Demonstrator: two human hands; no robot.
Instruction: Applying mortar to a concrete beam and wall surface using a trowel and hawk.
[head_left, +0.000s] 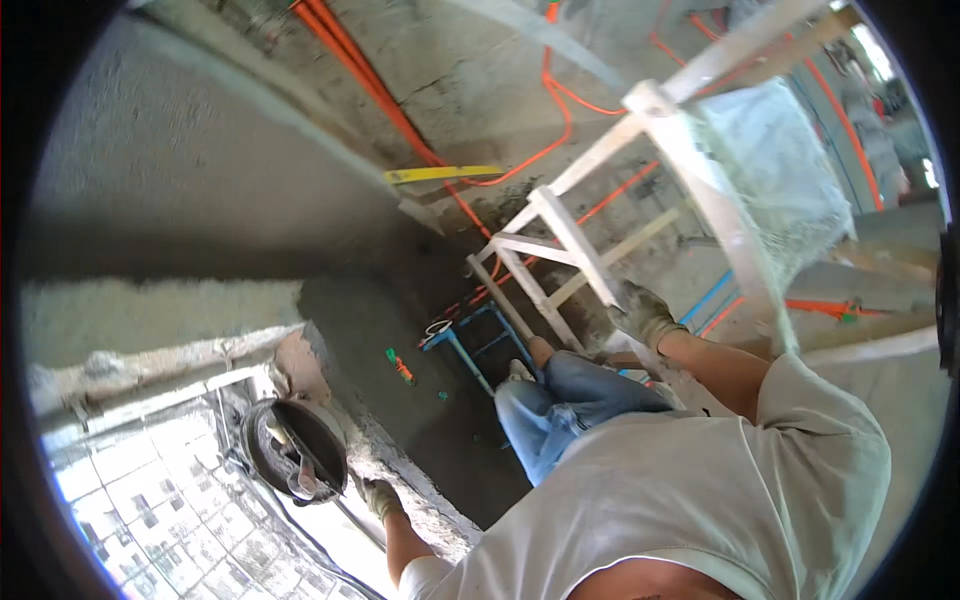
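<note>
- Two gloves to account for: start with the left hand (382,498).
- Down just beside the right-hand edge of a round dark bucket (324,428). Impossible to tell whether touching, or whether closed or loose.
- And inside the bucket?
- Pale-handled tool (282,431), lying slantwise; blade hard to make out.
- Bucket set where?
- Beside a bright gridded window (165,500), at the lower left, well apart from the other hand.
- Now the right hand (645,318).
- Out to the right, up against a white wooden frame (575,245). Fingers partly hidden; unable to say if gripping.
- Anything around?
- Near the bent legs in blue jeans (540,415), a small blue frame (466,363). Farther off, beyond the white one, a yellow bar (442,174) and orange conduits (370,85). On the dark grey plaster, something small, orange and green (402,368).
</note>
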